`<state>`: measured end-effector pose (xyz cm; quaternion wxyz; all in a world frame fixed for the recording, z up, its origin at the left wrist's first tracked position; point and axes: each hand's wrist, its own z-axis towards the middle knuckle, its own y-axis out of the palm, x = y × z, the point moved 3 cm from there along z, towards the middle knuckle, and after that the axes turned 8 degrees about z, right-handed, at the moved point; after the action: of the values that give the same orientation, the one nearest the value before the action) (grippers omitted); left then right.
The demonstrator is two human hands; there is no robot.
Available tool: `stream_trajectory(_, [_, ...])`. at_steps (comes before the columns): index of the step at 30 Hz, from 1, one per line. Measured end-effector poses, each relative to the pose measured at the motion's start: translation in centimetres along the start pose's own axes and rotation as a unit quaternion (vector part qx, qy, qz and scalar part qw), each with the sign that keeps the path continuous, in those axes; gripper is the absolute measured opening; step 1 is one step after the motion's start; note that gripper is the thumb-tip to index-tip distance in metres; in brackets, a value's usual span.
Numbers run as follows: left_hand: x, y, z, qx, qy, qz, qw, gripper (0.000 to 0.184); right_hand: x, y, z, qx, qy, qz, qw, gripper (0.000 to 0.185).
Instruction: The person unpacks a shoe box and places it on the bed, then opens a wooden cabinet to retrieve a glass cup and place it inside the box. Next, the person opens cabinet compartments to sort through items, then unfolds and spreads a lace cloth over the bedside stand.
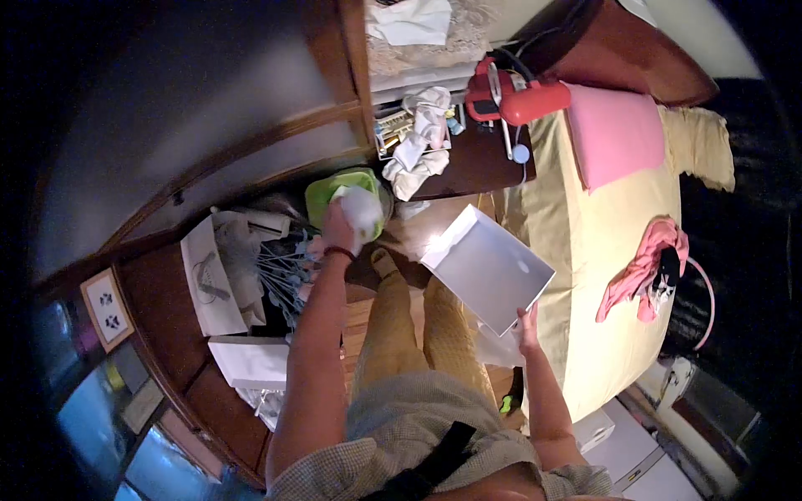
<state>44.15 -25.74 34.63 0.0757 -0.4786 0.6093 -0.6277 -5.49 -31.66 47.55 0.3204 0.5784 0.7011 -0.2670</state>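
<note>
My left hand (337, 227) reaches over a green bin (317, 200) on the floor. It is closed on a soft white wad (361, 209), whose material I cannot make out; the wad is at the bin's opening. My right hand (528, 331) grips the near corner of a shallow white box (493, 263), which is tilted so its bare inside shows. Beneath the box a pale sheet-like piece (499, 346) hangs near that hand.
To the right is a bed (618, 334) with a pink pillow (616, 134) and pink clothing (647, 271). Ahead, a dark nightstand (476, 163) bears a red lamp (535, 102) and white cloths (422, 138). On the left are blue artificial-looking stems (280, 271) and an open white box (251, 361).
</note>
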Motion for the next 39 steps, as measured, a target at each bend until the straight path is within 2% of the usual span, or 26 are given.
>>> stream_trajectory(1, [-0.7, 0.5, 1.2, -0.014, -0.028, 0.114, 0.993, 0.063, 0.6, -0.6, -0.3, -0.006, 0.008, 0.003, 1.000, 0.077])
stream_trajectory(2, [2.8, -3.3, 1.7, -0.045, -0.021, 0.198, 0.979, 0.081, 1.2, -1.4, -0.4, -0.012, 0.015, 0.005, 1.000, 0.075])
stream_trajectory(4, [4.7, -2.9, 0.9, -0.003, -0.096, 0.273, 0.957, 0.087, 1.0, -2.3, -1.1, 0.001, 0.037, 0.026, 0.999, 0.074])
stream_trajectory(5, [5.6, -2.5, 0.1, 0.044, -0.018, 0.207, 0.977, 0.088, 1.5, -2.1, -1.4, 0.021, 0.052, 0.048, 0.997, 0.074])
stream_trajectory(7, [7.7, -1.0, -3.7, 0.051, 0.090, 0.024, 0.994, 0.088, 2.7, -3.0, -1.2, 0.071, 0.084, 0.066, 0.992, 0.073])
stream_trajectory(8, [8.4, 0.0, -6.9, 0.004, 0.081, -0.065, 0.995, 0.083, 2.6, -2.2, -1.1, 0.061, 0.110, 0.158, 0.979, 0.075])
stream_trajectory(9, [9.7, 0.8, -10.7, -0.043, 0.073, -0.152, 0.985, 0.077, -1.4, 1.3, -2.3, 0.059, 0.106, 0.117, 0.986, 0.073])
stream_trajectory(10, [12.3, 0.9, -14.6, -0.096, 0.037, -0.285, 0.953, 0.069, -5.7, 4.9, -3.8, 0.059, 0.101, 0.076, 0.990, 0.073])
stream_trajectory(11, [15.0, 0.8, -18.5, -0.139, -0.012, -0.408, 0.902, 0.061, -6.3, 5.6, -4.2, 0.095, 0.104, 0.077, 0.987, 0.074])
stream_trajectory(14, [20.5, 0.5, -26.7, -0.197, 0.082, -0.431, 0.877, 0.051, -7.2, 7.1, -4.3, 0.079, 0.129, 0.176, 0.973, 0.075])
stream_trajectory(16, [23.2, -1.6, -27.8, -0.293, 0.087, -0.394, 0.867, 0.048, -7.5, 7.1, -4.7, 0.017, 0.170, 0.283, 0.944, 0.073])
stream_trajectory(17, [25.2, -4.7, -27.3, -0.367, 0.058, -0.348, 0.861, 0.049, -6.2, 5.6, -4.1, -0.002, 0.193, 0.311, 0.931, 0.073])
stream_trajectory(18, [26.1, -6.1, -27.4, -0.436, 0.030, -0.300, 0.848, 0.049, -6.1, 4.5, -3.7, -0.009, 0.166, 0.304, 0.938, 0.074])
stream_trajectory(19, [23.0, -0.8, -30.0, -0.433, 0.015, -0.442, 0.785, 0.044, -6.1, 3.4, -3.5, -0.016, 0.137, 0.298, 0.945, 0.074])
stream_trajectory(20, [21.9, 0.2, -30.8, -0.438, 0.020, -0.436, 0.786, 0.042, -6.0, 2.1, -3.2, -0.021, 0.110, 0.292, 0.950, 0.075])
stream_trajectory(21, [20.8, 0.6, -31.3, -0.444, 0.025, -0.428, 0.787, 0.040, -3.7, -0.3, -1.8, -0.095, 0.119, 0.326, 0.933, 0.078])
stream_trajectory(22, [20.6, -0.2, -31.6, -0.451, 0.029, -0.418, 0.788, 0.039, -4.8, -1.2, -2.1, -0.107, 0.085, 0.300, 0.944, 0.080])
stream_trajectory(24, [19.9, -4.3, -32.9, -0.335, -0.044, -0.503, 0.795, 0.034, -6.8, -2.9, -2.8, -0.129, 0.019, 0.248, 0.960, 0.084])
stream_trajectory(25, [18.7, -4.6, -33.7, -0.286, -0.062, -0.509, 0.810, 0.035, -6.6, -4.5, -2.6, -0.144, 0.030, 0.279, 0.949, 0.078])
stream_trajectory(27, [15.2, -4.7, -35.5, -0.181, -0.098, -0.516, 0.831, 0.036, -6.5, -7.0, -3.2, -0.175, 0.064, 0.288, 0.939, 0.084])
stream_trajectory(30, [11.3, -2.4, -36.7, -0.041, -0.132, -0.691, 0.710, 0.038, -7.7, -7.8, -5.2, -0.236, 0.128, 0.345, 0.899, 0.084])
stream_trajectory(31, [14.6, -3.6, -37.0, 0.007, -0.094, -0.701, 0.707, 0.039, -8.2, -7.8, -6.3, -0.257, 0.151, 0.370, 0.880, 0.083])
stream_trajectory(34, [16.8, -3.0, -36.4, 0.136, -0.050, -0.495, 0.857, 0.043, -10.0, -7.8, -8.7, -0.274, 0.151, 0.340, 0.887, 0.077])
stream_trajectory(35, [20.5, -2.5, -34.9, 0.185, -0.098, -0.674, 0.709, 0.046, -9.8, -8.3, -8.6, -0.293, 0.130, 0.347, 0.881, 0.075])
stream_trajectory(37, [24.8, -3.8, -32.2, 0.126, -0.002, -0.568, 0.813, 0.048, -11.9, -8.4, -10.0, -0.316, 0.115, 0.294, 0.895, 0.072])
stream_trajectory(39, [29.0, -5.8, -31.1, 0.055, 0.030, -0.656, 0.752, 0.050, -14.2, -8.5, -11.4, -0.307, 0.055, 0.203, 0.928, 0.066])
